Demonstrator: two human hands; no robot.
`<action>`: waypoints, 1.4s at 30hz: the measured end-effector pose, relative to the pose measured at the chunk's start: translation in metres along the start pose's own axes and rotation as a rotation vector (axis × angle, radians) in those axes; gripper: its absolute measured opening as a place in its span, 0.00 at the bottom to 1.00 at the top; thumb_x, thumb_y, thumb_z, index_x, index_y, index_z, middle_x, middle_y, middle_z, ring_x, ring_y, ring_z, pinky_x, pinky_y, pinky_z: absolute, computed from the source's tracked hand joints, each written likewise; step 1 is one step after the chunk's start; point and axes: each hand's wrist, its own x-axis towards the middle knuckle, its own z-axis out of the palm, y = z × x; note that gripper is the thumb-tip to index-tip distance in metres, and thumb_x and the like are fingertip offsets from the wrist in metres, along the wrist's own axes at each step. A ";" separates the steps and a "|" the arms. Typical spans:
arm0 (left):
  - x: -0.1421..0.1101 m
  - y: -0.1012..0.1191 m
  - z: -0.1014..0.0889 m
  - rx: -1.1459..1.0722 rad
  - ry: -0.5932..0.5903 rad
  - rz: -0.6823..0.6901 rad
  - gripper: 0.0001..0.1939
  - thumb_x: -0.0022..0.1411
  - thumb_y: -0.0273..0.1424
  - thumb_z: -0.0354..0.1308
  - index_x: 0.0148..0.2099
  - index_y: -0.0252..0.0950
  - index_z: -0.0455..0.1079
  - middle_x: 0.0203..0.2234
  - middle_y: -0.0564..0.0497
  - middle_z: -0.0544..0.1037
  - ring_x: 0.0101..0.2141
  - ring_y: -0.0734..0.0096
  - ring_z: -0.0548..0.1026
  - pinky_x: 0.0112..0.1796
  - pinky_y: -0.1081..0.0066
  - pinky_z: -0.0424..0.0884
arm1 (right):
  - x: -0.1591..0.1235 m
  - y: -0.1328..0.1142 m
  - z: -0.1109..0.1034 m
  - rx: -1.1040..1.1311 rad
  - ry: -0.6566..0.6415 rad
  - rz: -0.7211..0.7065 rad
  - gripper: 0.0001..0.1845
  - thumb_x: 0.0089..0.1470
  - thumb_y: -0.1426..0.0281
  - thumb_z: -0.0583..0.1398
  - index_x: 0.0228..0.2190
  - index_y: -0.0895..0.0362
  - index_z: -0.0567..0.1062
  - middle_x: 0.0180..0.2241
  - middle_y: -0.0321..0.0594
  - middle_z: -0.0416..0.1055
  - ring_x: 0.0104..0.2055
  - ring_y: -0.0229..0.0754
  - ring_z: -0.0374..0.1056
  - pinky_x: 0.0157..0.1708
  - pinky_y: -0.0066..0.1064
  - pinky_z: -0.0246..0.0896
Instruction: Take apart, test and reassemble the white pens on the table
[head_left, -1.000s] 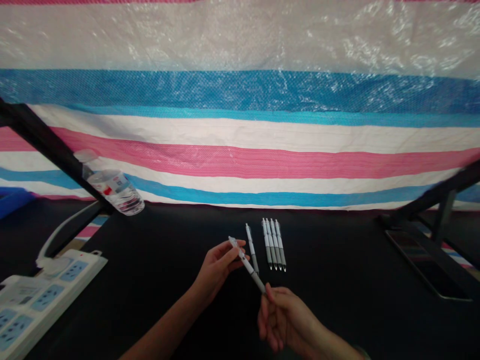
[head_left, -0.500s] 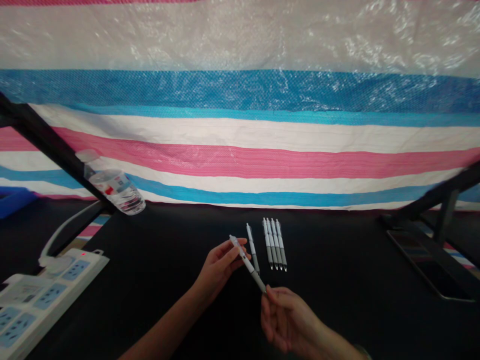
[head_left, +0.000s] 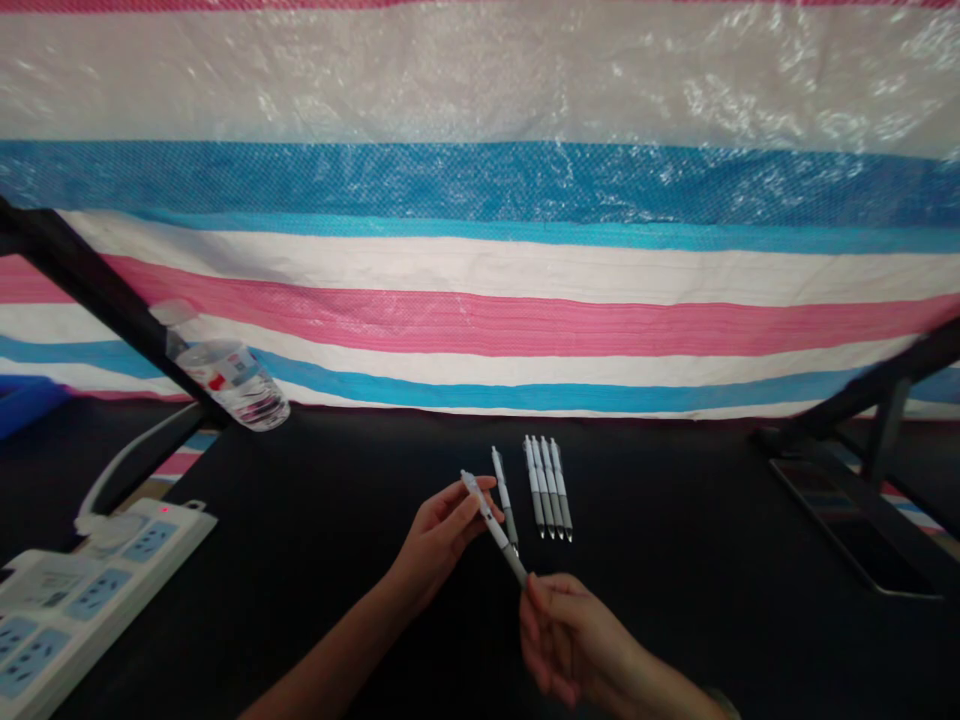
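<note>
A white pen with a grey grip slants between my two hands above the black table. My left hand pinches its upper, clicker end between thumb and fingers. At the lower end, the thumb and fingertips of my right hand close around the tip, which they hide. Just beyond the held pen lies another white and grey pen, partly behind my left fingertips. To its right, several matching pens lie side by side in a row, tips toward me.
At the left stands a white power strip with a plugged cable and a red light. A water bottle leans by the black frame bar. A dark phone lies at the right. Behind the table hangs a striped plastic sheet.
Both hands keep their hold on the pen. Its lower end and my right hand have shifted very slightly left; the other pens stay in place.
</note>
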 end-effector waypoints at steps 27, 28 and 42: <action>-0.004 0.002 0.000 0.385 0.039 0.110 0.22 0.57 0.36 0.69 0.52 0.37 0.71 0.31 0.51 0.80 0.27 0.67 0.81 0.29 0.68 0.79 | -0.003 -0.018 -0.003 -0.564 0.226 -0.193 0.38 0.56 0.39 0.54 0.35 0.64 0.78 0.18 0.36 0.70 0.13 0.29 0.56 0.13 0.21 0.44; -0.004 0.002 0.000 0.390 0.038 0.109 0.23 0.57 0.36 0.69 0.53 0.37 0.70 0.31 0.51 0.80 0.27 0.67 0.81 0.29 0.69 0.79 | -0.003 -0.019 -0.003 -0.562 0.222 -0.193 0.37 0.56 0.39 0.54 0.35 0.64 0.78 0.18 0.36 0.70 0.13 0.29 0.56 0.13 0.21 0.44; -0.002 0.004 0.002 0.380 0.173 0.140 0.25 0.56 0.36 0.69 0.54 0.37 0.69 0.32 0.52 0.80 0.27 0.68 0.80 0.29 0.69 0.79 | -0.001 -0.019 -0.006 -0.557 0.205 -0.200 0.36 0.57 0.41 0.54 0.35 0.63 0.77 0.19 0.35 0.70 0.13 0.30 0.57 0.12 0.22 0.45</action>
